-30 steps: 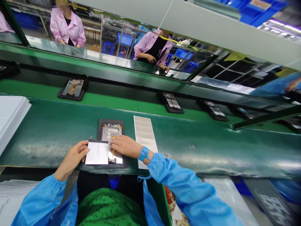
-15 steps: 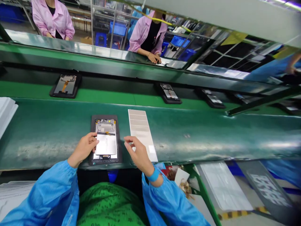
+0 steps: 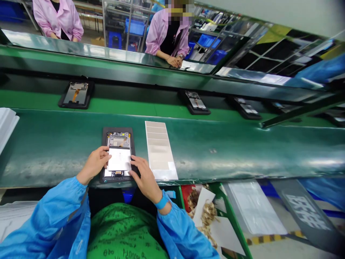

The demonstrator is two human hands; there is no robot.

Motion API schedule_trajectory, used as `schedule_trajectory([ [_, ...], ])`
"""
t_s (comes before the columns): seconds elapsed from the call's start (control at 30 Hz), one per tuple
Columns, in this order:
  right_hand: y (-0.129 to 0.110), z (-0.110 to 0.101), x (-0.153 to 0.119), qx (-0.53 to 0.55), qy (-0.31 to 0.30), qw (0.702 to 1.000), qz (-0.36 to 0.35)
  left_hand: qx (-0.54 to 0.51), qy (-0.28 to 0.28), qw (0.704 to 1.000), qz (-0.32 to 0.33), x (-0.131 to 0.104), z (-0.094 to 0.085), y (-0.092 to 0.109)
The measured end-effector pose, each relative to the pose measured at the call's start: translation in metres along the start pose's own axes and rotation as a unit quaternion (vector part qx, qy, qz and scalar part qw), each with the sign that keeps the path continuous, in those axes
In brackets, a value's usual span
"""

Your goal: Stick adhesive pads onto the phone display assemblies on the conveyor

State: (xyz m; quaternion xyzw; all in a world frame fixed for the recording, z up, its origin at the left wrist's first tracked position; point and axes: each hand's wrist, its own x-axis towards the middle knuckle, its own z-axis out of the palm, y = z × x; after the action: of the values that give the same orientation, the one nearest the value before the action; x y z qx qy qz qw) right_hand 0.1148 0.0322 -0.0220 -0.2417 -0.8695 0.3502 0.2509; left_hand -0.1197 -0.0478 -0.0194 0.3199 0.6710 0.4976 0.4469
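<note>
An opened tablet (image 3: 118,138) lies in a black tray (image 3: 104,133) in front of me, its circuit board showing at the top. Over its middle is a flat silver battery (image 3: 120,160) with a dark strip along the top edge. My left hand (image 3: 96,162) grips the battery's left edge between thumb and fingers. At the opposite edge, my right hand (image 3: 145,180) has its fingertips and thumb against the battery. Whether the battery rests on the tablet or is slightly raised, I cannot tell. Right of the tray lies a pale sheet of adhesive strips (image 3: 160,151).
Beyond the green bench (image 3: 215,154), a belt (image 3: 129,106) carries several opened tablets in black trays, including one at left (image 3: 77,94). Two people in pink jackets sit opposite. Below the bench edge at right is a green bin (image 3: 237,230) holding scraps.
My right hand has moved left from beside the tray to the battery's right edge. The battery has shifted slightly upward over the tablet, and my left hand stays at its left edge.
</note>
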Motion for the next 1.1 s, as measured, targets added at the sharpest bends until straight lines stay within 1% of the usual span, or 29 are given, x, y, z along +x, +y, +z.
schedule_trajectory([
  [0.2,0.005,0.0,0.001,0.002,-0.01,1.0,0.005,0.026,0.006,1.0,0.007,-0.001,0.001,0.005],
  [0.37,0.004,0.0,0.005,-0.005,-0.023,1.0,-0.003,0.019,0.012,1.0,-0.002,-0.001,0.002,0.01],
  [0.63,0.004,0.001,0.007,-0.03,-0.042,0.999,-0.012,0.015,0.021,1.0,0.005,0.0,0.001,0.004],
  [0.9,0.003,0.003,0.01,-0.087,-0.046,0.995,-0.028,0.024,0.015,1.0,0.008,0.003,0.0,0.001],
  [1.1,0.0,0.004,0.012,-0.134,-0.053,0.989,-0.038,0.082,0.0,0.997,0.016,0.003,-0.003,0.001],
])
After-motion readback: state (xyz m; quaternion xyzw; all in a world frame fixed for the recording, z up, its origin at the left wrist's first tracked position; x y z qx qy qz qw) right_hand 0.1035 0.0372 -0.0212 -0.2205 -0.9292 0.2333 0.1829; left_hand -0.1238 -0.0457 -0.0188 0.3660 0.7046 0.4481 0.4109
